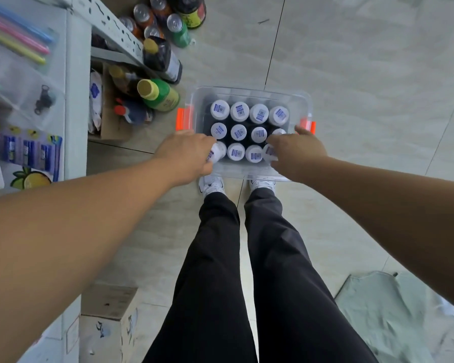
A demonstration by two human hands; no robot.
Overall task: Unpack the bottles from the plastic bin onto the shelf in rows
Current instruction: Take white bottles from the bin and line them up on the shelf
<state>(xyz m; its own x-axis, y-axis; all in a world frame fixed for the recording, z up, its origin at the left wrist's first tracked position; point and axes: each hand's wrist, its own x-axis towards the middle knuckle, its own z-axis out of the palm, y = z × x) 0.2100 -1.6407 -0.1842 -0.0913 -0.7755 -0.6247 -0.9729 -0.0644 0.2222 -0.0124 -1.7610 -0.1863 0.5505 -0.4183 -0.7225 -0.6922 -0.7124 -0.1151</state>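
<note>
A clear plastic bin [250, 91] with orange latches stands on the floor in front of my feet. It holds several dark bottles with white caps [239, 132] in rows. My left hand [186, 153] is wrapped around the near-left bottle [216, 153], which tilts toward me. My right hand [296, 153] grips the near-right bottle [269, 151] at its cap. The shelf [74, 74] rises on my left.
Drink bottles and cans [160, 93] stand on the floor by the shelf's metal post [110, 27]. A cardboard box [108, 318] sits near left. A green cloth [393, 310] lies on the tiles at right. My legs and white shoes are just behind the bin.
</note>
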